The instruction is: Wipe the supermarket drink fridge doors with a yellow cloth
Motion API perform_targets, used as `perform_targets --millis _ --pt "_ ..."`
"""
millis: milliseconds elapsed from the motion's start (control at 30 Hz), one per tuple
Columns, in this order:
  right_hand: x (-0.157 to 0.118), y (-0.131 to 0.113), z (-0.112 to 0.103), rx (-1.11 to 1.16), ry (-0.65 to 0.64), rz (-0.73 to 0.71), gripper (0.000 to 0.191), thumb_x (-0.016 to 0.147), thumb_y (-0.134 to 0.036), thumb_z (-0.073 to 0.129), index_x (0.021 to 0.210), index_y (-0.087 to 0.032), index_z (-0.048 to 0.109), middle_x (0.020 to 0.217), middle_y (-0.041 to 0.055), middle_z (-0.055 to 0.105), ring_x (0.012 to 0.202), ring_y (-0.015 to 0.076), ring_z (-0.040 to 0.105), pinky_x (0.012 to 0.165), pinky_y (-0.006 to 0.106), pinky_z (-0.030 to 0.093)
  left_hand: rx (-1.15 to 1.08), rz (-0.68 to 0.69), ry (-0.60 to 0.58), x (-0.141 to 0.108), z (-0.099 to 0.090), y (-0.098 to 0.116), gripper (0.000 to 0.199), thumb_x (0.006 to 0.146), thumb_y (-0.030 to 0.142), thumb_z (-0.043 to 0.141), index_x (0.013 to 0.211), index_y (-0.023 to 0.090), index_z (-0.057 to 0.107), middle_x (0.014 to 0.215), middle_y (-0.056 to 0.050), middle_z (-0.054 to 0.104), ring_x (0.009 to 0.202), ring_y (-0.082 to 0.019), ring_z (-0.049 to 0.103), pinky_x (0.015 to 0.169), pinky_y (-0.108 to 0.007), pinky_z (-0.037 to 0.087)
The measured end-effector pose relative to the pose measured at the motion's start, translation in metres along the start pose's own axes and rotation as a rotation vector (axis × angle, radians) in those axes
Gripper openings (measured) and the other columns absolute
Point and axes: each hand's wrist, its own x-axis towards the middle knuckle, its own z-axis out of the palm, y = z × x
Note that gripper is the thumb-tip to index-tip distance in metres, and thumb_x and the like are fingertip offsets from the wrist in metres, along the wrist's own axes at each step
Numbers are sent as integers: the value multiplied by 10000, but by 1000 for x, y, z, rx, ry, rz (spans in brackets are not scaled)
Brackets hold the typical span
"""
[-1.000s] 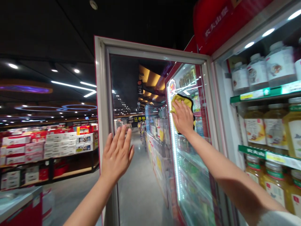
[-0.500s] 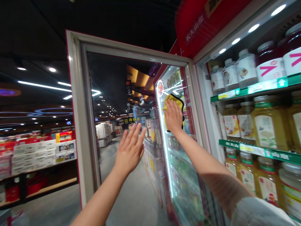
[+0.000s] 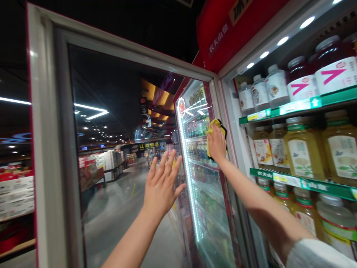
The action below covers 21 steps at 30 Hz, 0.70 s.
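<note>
An open glass door with a grey frame (image 3: pixel 52 149) stands before me, hinged beside a red-topped drinks cooler (image 3: pixel 223 33). My right hand (image 3: pixel 217 143) presses a yellow cloth with black edging (image 3: pixel 224 131) against the door near its hinge-side frame. The cloth is bunched under the palm and fingers. My left hand (image 3: pixel 163 180) is held up with its fingers spread, at the middle of the glass, holding nothing. Whether its palm touches the pane cannot be made out.
Bottles of yellow drink (image 3: pixel 301 149) and dark red drink (image 3: pixel 302 78) line the cooler shelves at the right, close to my right arm. Stacked white boxes (image 3: pixel 16 197) stand at the far left. Through the glass, a lit cooler (image 3: pixel 192 160) and an aisle show.
My right hand and the cloth have moved right across the glass to the hinge-side frame. My left hand's fingers are spread wider. The door fills more of the view.
</note>
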Motion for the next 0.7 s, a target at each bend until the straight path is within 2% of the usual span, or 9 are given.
perform_targets --millis 67,133,200,267,367,433,500,600,700 --pt "-19 0 -3 -15 -2 12 510 1041 -378 299 1502 -208 437 1519 125 508 1432 254 421 1160 497 366 -5 8 -5 1 -1 0 977 825 626 686 1605 237 244 1652 -86 274 1543 -286 232 1288 -464 13" --pt "-31 -11 -3 -22 -56 -65 511 1035 -360 327 1518 -219 420 1537 106 495 1463 248 381 1176 482 351 -4 20 2 1 0 -2 1009 812 633 698 1610 235 224 1651 -91 277 1541 -289 237 1288 -463 18" --pt "-27 -25 -2 -2 -134 -187 505 1028 -339 357 1520 -242 422 1560 69 476 1492 229 336 1201 457 326 -5 29 16 1 3 -4 1025 809 632 703 1613 236 207 1651 -93 282 1539 -288 246 1289 -456 25" --pt "-11 -31 1 20 -159 -221 495 1026 -329 366 1511 -260 437 1572 42 465 1500 219 322 1210 449 315 -8 28 27 0 7 -7 1029 811 631 701 1617 250 187 1651 -87 284 1536 -286 255 1291 -457 37" --pt "5 -24 4 21 -101 -106 494 1036 -337 331 1513 -260 430 1571 49 465 1494 232 333 1198 482 328 -15 25 35 0 11 -10 1022 815 629 698 1618 278 173 1652 -72 287 1533 -281 265 1293 -458 46" --pt "-4 -15 2 -6 -54 -12 505 1042 -344 309 1525 -241 414 1566 79 467 1487 246 344 1188 503 335 -21 23 39 -1 13 -12 1012 819 621 699 1617 287 175 1652 -67 290 1532 -278 269 1294 -455 46" --pt "-24 -12 -1 -40 -47 6 508 1042 -338 314 1527 -222 412 1560 93 472 1487 253 346 1189 499 333 -29 19 40 0 14 -13 994 832 607 693 1618 289 173 1653 -66 288 1532 -277 268 1294 -453 51" --pt "-43 -16 -5 -70 -141 -148 490 1033 -306 366 1509 -222 445 1566 58 472 1500 238 325 1210 456 314 -45 16 43 0 16 -15 955 859 594 667 1618 297 169 1655 -62 284 1531 -277 269 1291 -457 69" --pt "-25 -17 -5 -105 -211 -225 479 1029 -281 392 1497 -215 467 1583 36 452 1503 227 324 1227 423 298 -61 14 49 1 21 -18 924 875 590 648 1616 315 169 1653 -55 292 1528 -283 275 1289 -471 82"
